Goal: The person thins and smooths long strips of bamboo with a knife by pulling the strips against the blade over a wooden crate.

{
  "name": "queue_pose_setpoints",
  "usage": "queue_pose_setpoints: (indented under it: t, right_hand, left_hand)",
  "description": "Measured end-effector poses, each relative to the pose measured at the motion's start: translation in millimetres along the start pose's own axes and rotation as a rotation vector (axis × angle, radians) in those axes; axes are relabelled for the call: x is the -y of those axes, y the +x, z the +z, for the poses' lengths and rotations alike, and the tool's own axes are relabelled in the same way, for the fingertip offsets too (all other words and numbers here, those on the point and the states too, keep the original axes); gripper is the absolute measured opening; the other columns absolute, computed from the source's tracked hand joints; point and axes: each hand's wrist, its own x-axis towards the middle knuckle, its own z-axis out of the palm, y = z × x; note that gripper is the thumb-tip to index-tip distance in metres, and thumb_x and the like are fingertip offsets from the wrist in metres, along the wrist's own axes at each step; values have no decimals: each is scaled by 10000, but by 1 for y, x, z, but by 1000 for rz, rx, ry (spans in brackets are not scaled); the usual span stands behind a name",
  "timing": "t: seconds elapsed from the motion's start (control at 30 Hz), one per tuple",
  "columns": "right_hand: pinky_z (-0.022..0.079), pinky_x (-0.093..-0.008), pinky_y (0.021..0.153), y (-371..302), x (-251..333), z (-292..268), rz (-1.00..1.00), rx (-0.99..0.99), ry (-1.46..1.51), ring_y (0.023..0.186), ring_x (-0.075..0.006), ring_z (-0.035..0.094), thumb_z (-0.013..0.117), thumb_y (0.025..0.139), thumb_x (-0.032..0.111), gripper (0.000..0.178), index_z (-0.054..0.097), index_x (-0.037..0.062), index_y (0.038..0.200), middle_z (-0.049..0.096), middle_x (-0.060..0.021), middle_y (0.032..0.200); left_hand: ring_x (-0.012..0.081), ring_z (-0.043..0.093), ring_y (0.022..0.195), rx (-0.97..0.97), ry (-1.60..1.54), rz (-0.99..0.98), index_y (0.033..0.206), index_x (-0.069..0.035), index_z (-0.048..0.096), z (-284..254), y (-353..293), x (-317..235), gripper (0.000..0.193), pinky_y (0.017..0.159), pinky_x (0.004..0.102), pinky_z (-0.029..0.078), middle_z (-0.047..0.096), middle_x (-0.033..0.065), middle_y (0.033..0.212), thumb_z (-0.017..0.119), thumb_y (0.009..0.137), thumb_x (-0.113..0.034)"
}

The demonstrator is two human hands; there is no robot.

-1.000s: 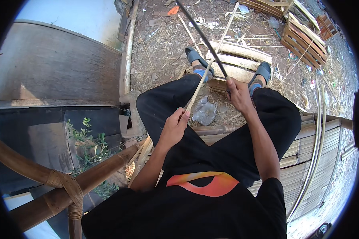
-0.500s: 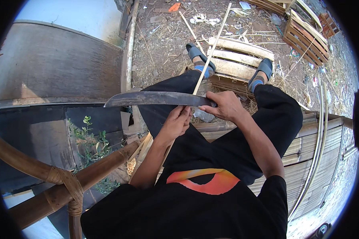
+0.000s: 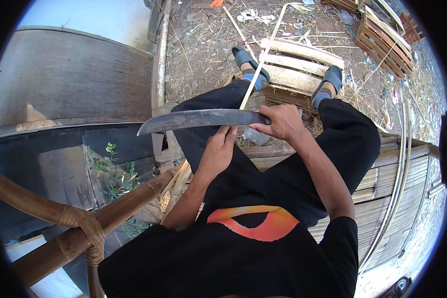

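My right hand (image 3: 283,122) is wrapped round the handle end of a machete (image 3: 198,118). Its long dark blade points left and lies level across my lap, the tip out past my left thigh. Just below the blade, my left hand (image 3: 219,151) is closed on a thin pale bamboo strip (image 3: 261,67). The strip runs from the hand, under the blade, up and away between my feet. Blade and strip cross close above the left fingertips; whether the edge touches the strip I cannot tell.
A slatted wooden crate (image 3: 298,67) stands between my sandalled feet, and another crate (image 3: 385,42) lies at the far right. A bamboo pole armrest (image 3: 119,211) is at my left. Long strips (image 3: 401,174) lie over the bamboo seat (image 3: 377,213). Litter and shavings cover the ground.
The blade has shifted slightly right and up. My left hand has moved a little along with the strip, whose far end now shows a curled sliver.
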Motion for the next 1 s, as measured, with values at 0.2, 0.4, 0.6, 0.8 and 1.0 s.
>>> queue_pose_setpoints:
  t: [0.2, 0.4, 0.6, 0.8, 1.0]
  right_hand:
    - [484, -439, 514, 2, -15, 19, -47, -89, -31, 582, -334, 650, 617, 815, 663, 521, 645, 143, 821, 620, -110, 579]
    - [489, -444, 502, 6, -17, 21, -32, -115, -61, 572, -333, 656, 581, 832, 688, 552, 668, 142, 828, 632, -117, 580]
    - [521, -468, 601, 18, -77, 5, 374, -90, 29, 665, -393, 663, 523, 892, 665, 590, 684, 98, 892, 636, -176, 622]
    - [522, -481, 609, 10, -40, 3, 237, -60, 92, 649, -397, 655, 529, 898, 653, 580, 681, 94, 863, 619, -186, 607]
    - [494, -473, 547, -3, 10, 4, -39, 13, 18, 600, -374, 638, 611, 854, 611, 489, 642, 124, 816, 600, -135, 572]
  left_hand:
    - [355, 567, 699, 31, 27, -51, 1065, 26, 538, -2, 6, 7, 269, 698, 410, 451, 582, 220, 788, 467, 1035, -231]
    - [292, 553, 649, 6, 14, 14, 1012, 29, 535, -2, 2, 15, 266, 656, 390, 442, 564, 170, 723, 465, 1038, -225]
    - [76, 421, 576, 23, -92, -176, 879, -4, 500, -19, -36, 25, 312, 524, 314, 364, 439, 27, 609, 474, 1051, -264]
    - [84, 409, 571, 33, -85, -158, 869, -13, 497, -9, -30, 30, 325, 533, 310, 367, 431, 28, 608, 465, 1055, -278]
    - [67, 384, 585, 37, -191, -125, 860, -19, 497, -3, -16, 25, 319, 523, 293, 344, 417, -12, 624, 462, 1057, -266]
